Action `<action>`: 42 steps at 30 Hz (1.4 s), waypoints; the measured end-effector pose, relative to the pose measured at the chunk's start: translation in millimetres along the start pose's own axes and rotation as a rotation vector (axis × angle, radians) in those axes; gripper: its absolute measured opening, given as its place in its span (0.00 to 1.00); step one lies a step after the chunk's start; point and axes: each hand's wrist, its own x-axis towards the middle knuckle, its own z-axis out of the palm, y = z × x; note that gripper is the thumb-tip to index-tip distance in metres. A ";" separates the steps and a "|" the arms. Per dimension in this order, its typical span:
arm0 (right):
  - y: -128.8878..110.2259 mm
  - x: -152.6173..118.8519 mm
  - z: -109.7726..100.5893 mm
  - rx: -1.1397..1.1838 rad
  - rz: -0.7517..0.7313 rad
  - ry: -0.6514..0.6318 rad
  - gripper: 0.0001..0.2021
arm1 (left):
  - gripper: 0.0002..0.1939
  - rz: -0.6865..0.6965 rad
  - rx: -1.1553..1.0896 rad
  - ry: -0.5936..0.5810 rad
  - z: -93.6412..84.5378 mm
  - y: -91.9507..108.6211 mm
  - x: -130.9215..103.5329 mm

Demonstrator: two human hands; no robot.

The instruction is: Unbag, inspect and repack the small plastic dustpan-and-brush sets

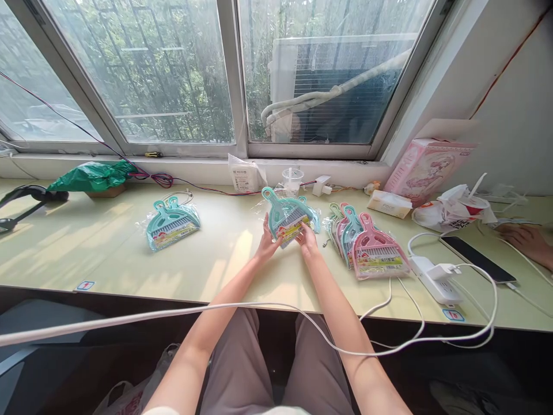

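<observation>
A teal dustpan-and-brush set (pixel 285 216) in clear wrapping is held between my two hands above the middle of the table. My left hand (pixel 268 243) grips its lower left side, and my right hand (pixel 306 239) holds its lower right edge. Part of another teal set (pixel 314 216) shows just behind it. To the left, teal wrapped sets (pixel 173 223) lie on the table. On the right, several wrapped sets overlap in a row, with a pink one (pixel 378 253) in front.
A white power strip (pixel 436 280), a phone (pixel 477 259) and another person's hand (pixel 527 242) are at the right. A white cable (pixel 276 304) crosses above my forearms. Along the window stand a plastic cup (pixel 292 180), a tissue pack (pixel 389 204) and a green bag (pixel 93 176).
</observation>
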 end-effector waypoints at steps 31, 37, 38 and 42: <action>-10.8 -14.7 8.1 0.115 0.151 -0.063 0.11 | 0.67 0.047 -0.231 -0.112 -17.0 -4.1 12.2; -2.2 -17.2 15.7 0.059 -0.002 -0.301 0.18 | 0.75 -0.129 -0.229 0.069 -19.4 19.8 2.0; 0.3 -15.7 15.6 0.059 -0.006 -0.284 0.17 | 0.72 -0.185 -0.222 0.036 -17.7 21.7 -2.7; 7.8 -5.9 12.6 0.117 -0.069 -0.152 0.17 | 0.47 -0.393 -0.215 -0.284 -9.8 20.6 -20.0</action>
